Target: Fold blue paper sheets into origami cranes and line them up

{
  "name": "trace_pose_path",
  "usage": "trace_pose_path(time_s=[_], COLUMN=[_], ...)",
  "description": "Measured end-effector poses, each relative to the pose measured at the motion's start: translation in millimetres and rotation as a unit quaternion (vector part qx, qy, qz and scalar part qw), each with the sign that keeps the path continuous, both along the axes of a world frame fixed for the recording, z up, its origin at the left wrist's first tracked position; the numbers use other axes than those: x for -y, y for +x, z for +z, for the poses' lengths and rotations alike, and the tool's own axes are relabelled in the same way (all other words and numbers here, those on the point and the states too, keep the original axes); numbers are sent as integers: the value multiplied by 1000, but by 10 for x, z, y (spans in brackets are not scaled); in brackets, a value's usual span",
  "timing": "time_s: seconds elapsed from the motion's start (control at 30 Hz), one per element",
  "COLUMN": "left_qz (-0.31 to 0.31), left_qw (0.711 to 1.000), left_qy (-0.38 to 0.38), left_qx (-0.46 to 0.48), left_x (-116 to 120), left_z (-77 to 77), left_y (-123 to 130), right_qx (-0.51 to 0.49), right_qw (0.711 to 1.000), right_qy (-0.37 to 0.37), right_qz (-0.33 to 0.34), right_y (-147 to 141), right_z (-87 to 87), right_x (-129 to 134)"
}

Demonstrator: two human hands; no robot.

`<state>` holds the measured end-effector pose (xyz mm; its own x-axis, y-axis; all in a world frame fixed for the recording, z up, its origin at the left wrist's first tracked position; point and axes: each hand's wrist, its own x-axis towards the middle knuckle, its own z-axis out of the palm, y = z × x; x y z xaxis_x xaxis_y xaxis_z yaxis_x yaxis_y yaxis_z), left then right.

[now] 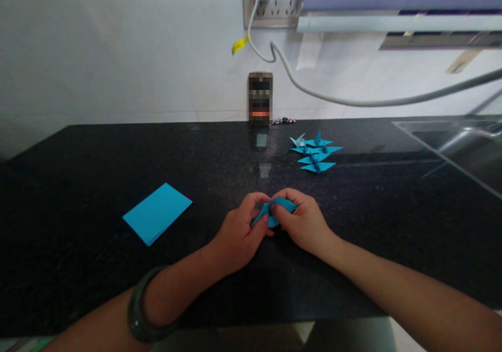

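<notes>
Between both hands, just above the black countertop (219, 158), is a partly folded piece of blue origami paper (285, 204). My left hand (241, 231) pinches its left side with thumb and fingers. On the right side, my right hand (304, 218) grips it, thumb pressed over the fold near the middle. Fingers cover part of the paper, so its full shape is hidden. Beyond my right hand several folded paper cranes (317, 153) sit in a cluster, mostly blue with a paler one at the back left. A stack of blue paper sheets (157, 213) lies to the left.
A phone (260, 98) leans upright against the white wall, a beaded strap (283, 121) beside it. A grey cable (337, 100) runs from the wall socket (272, 1) to the right. The sink edge (447, 158) is at far right.
</notes>
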<state>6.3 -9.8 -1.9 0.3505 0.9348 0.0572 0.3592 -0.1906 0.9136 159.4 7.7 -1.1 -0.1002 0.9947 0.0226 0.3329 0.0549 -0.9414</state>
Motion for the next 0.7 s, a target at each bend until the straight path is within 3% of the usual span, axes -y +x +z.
trace_pose_path(time_s=[0.17, 0.4, 0.47, 0.53, 0.6, 0.7], left_qz=[11, 55, 68, 71, 71, 94], left_qw=[1000, 992, 988, 985, 982, 975], left_qy=[-11, -83, -101, -114, -125, -138], left_qx=[2, 80, 98, 109, 122, 146], left_x=[-18, -42, -45, -49, -58, -83], left_z=[-2, -3, 4, 17, 31, 54], left_y=[1, 38, 47, 54, 56, 50], right_qx=[-35, -90, -57, -7, 35, 79], right_qw=[999, 994, 998, 993, 974, 950], right_qy=[-16, -61, -1, 106, 202, 276], right_qz=[-2, -3, 19, 53, 93, 126], right_y=[5, 34, 63, 97, 129, 157], right_z=[13, 9, 9, 15, 24, 32], right_x=[12, -14, -19, -25, -30, -41])
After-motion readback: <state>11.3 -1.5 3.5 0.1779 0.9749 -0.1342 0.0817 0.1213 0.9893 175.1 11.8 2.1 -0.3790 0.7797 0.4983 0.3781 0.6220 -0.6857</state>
